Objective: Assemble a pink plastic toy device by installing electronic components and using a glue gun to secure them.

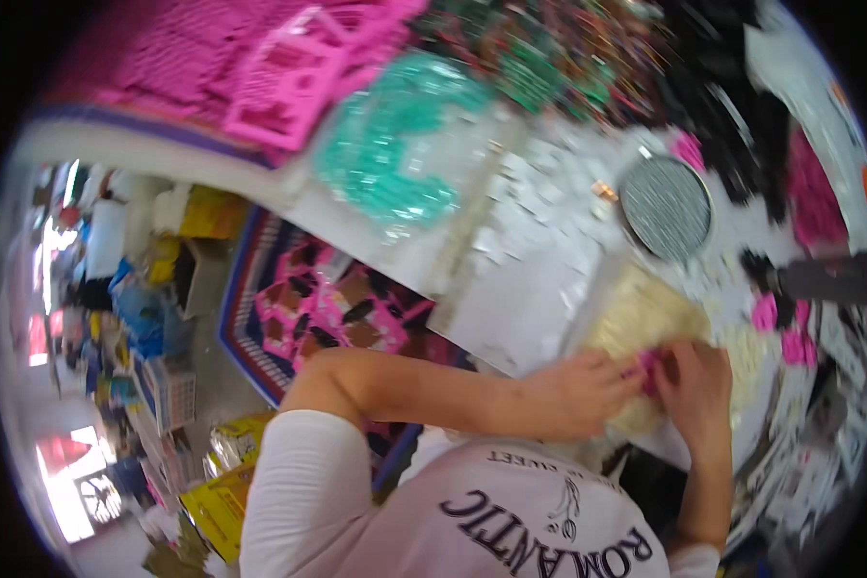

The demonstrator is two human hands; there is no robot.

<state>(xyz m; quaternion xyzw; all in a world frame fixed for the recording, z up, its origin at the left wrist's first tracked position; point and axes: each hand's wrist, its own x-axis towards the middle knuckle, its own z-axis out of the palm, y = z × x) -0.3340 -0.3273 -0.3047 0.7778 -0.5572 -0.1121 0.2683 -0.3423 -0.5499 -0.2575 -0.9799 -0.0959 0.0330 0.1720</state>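
Note:
My left hand (588, 390) and my right hand (696, 387) meet over the worktop, fingers bent inward. Between their fingertips is a small pink piece (648, 370), blurred and partly covered, and both hands grip it. Under the hands lies a pale cream-yellow slab or pad (645, 313), its near side hidden by my fingers. Just beyond it stands a round, shallow tin (665, 207) filled with small grey metal pieces. Scattered white bits (539, 193) cover the tabletop left of the tin.
Clear bags of teal pieces (395, 144) lie at the far left, near stacked pink plastic frames (289, 77). Tangled wires with green boards (568, 48) are at the back, black parts (722, 106) beside them. A blue basket (236, 308) of pink-and-black items stands left; a dark rod (824, 279) juts in right.

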